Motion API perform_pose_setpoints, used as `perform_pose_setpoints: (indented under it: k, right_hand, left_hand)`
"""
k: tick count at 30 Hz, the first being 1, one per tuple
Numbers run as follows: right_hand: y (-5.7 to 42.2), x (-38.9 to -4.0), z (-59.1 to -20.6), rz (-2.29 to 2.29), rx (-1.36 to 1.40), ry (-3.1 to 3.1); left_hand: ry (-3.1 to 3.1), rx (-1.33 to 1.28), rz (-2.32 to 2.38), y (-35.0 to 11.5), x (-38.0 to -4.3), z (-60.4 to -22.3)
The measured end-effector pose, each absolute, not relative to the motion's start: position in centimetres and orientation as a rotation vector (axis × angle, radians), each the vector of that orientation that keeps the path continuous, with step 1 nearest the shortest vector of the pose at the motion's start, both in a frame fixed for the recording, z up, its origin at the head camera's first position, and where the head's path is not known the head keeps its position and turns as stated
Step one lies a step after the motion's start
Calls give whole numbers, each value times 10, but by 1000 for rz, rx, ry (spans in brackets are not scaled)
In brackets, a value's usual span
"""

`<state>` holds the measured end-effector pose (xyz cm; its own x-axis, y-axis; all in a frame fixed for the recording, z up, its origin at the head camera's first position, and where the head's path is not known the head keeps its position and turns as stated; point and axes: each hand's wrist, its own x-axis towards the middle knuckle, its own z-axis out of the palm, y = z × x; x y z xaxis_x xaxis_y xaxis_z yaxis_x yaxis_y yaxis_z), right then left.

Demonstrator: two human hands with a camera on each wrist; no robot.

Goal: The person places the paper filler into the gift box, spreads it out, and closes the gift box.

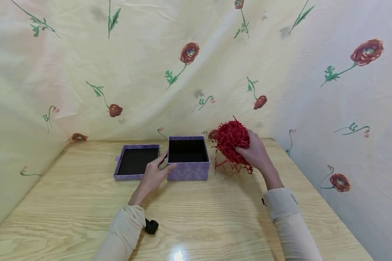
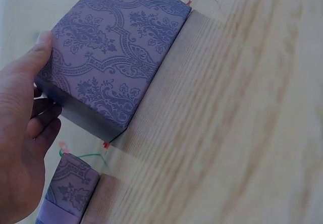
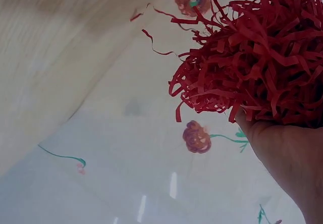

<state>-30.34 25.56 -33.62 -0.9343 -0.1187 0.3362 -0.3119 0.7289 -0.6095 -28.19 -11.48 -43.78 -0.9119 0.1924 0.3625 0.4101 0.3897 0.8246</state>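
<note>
A purple patterned box (image 1: 188, 172) with a black inside stands on the table, its top uncovered. My left hand (image 1: 154, 177) grips its left side, thumb at the front corner and fingers along the side wall; the left wrist view shows the hand (image 2: 22, 118) at the box (image 2: 116, 47) from close up. To the right of the box, my right hand (image 1: 256, 151) holds up a bundle of red shredded paper (image 1: 232, 139), loose strands dangling below. In the right wrist view, much of that hand (image 3: 287, 153) is hidden behind the shredded paper (image 3: 262, 57).
Left of the box lies its shallow purple lid (image 1: 138, 162), black inside facing up, with a ribbon tab on its left edge. A light wooden table (image 1: 196, 221) carries everything. Flower-printed cloth (image 1: 143, 72) hangs behind and at both sides.
</note>
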Motion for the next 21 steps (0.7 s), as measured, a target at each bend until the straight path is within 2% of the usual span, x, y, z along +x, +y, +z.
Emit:
perform_pose_setpoints:
  k: [21]
  right_hand:
    - [226,-310,-309,1053,450,-2576]
  left_hand:
    - [-2430,-527,-1547,-115,-282,-438]
